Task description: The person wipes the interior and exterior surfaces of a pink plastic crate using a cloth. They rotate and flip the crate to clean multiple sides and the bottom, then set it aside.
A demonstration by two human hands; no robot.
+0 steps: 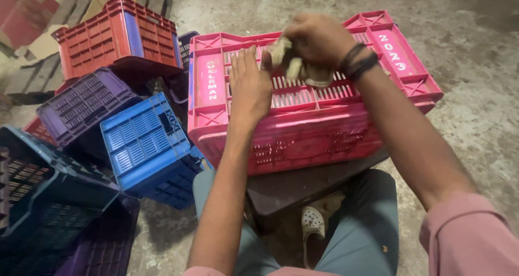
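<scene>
The pink crate (303, 119) lies upside down across a dark stool (303, 187) in front of the seated person, its slatted base facing up. The left hand (250, 87) presses flat on that base, fingers spread and holding nothing, steadying the crate. Just to its right, the right hand (319, 41) is closed around a crumpled, dirty cloth (294, 65), which hangs down onto the slats near the far edge. The work looks to be a wipe-down of this crate, and it seems only partly through: the cloth sits at the far side, and I cannot tell which parts of the base are already clean. Off to the left of the left hand, a red crate (108, 38), a purple crate (81, 103) and a blue crate (146, 141) lie heaped on the concrete floor (476, 49).
</scene>
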